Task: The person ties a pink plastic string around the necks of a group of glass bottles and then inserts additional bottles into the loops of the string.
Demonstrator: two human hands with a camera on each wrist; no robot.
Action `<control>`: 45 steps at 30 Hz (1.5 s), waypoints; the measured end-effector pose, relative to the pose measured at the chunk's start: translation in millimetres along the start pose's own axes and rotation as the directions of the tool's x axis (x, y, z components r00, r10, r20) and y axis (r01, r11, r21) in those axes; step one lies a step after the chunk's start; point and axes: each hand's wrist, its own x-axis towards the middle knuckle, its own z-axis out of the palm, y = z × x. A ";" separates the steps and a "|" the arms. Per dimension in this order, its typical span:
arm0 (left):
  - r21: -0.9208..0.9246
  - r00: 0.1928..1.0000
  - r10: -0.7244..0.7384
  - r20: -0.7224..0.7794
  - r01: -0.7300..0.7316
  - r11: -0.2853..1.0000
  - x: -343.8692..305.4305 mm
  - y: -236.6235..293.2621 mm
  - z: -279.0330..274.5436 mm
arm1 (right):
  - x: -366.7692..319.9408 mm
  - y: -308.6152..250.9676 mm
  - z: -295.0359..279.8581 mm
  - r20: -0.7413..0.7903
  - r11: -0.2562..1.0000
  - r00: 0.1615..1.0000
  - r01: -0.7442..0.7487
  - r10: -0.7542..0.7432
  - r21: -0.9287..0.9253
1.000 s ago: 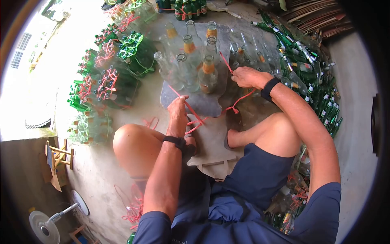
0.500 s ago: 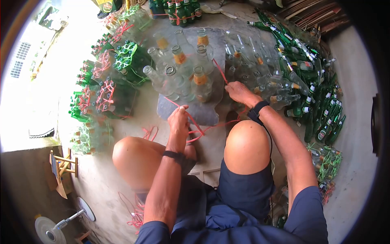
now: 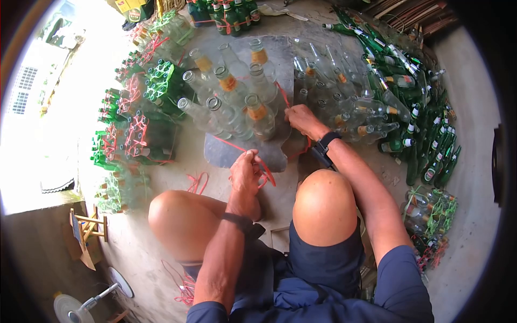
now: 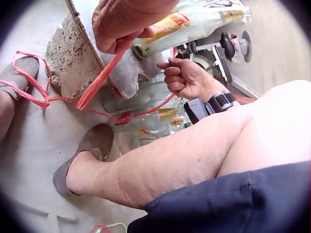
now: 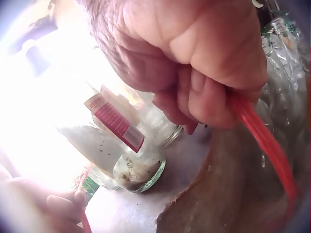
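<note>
My left hand grips a red plastic string, a loop of it hanging past the fingers. The string runs from there to the near side of a cluster of clear glass bottles, several with orange labels. They stand upright on a grey slab. At the cluster's right side, my right hand holds another stretch of the red string with curled fingers. Its tail trails below that hand. In the left wrist view, slack string dips between both hands.
Loose clear bottles lie right of the slab, with a heap of green bottles beyond. Tied bottle bundles line the left side. A fan and small wooden stool stand lower left. My bent knees flank the work.
The right knee has swung inward under the right arm. My right hand has come left and lower in view; the left has shifted slightly right and down. Both still hold the string.
</note>
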 end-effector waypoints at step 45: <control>-0.221 0.937 -0.076 0.340 0.158 0.962 5.3 -12.1 54.4 | -105.5 13.1 -2.7 0.695 0.990 0.719 0.111 -0.022 -0.083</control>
